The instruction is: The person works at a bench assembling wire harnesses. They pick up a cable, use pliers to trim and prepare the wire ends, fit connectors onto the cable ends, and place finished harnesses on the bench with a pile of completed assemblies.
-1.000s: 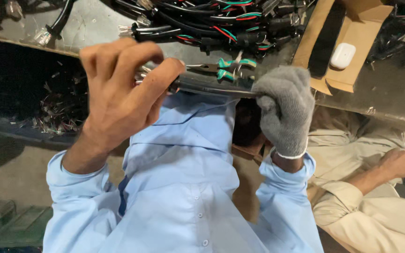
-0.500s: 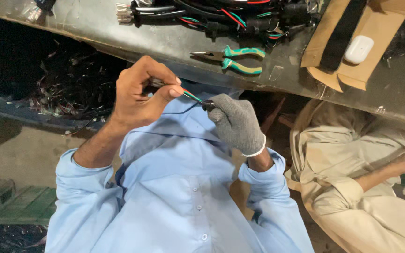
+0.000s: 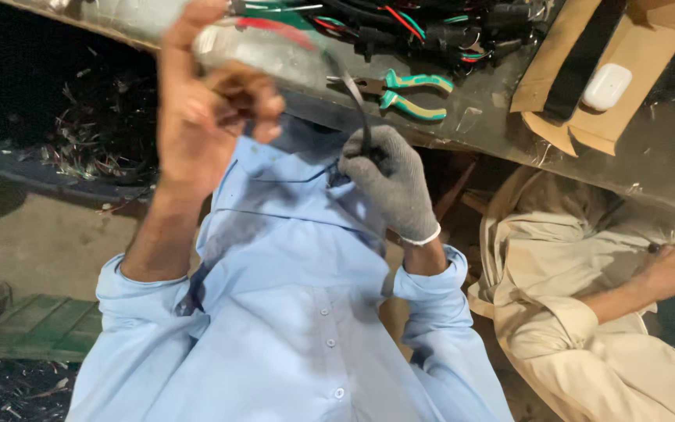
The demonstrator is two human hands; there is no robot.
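My bare left hand (image 3: 212, 109) is raised close to the camera and blurred, its fingers curled in a pinch. A black wire (image 3: 357, 101) arcs from near those fingers down into my right hand (image 3: 388, 176). That hand wears a grey knit glove and is closed around the wire's lower end in front of my light-blue shirt (image 3: 291, 312). A thinner dark strand (image 3: 283, 180) hangs across the shirt below the two hands. What exactly sits inside the glove's grip is hidden.
Green-handled pliers (image 3: 400, 90) lie on the grey table (image 3: 666, 156) beside a bundle of black, red and green wires (image 3: 431, 23). A cardboard box (image 3: 556, 117) holds a white case (image 3: 607, 86) and a black strap (image 3: 583, 55). A person in beige (image 3: 572, 297) sits at right. Scrap wire (image 3: 95, 133) litters the floor at left.
My left hand has swung up and away from the gloved hand, drawing the wire out longer. The gloved right hand stays near my chest, still closed on the wire's end.
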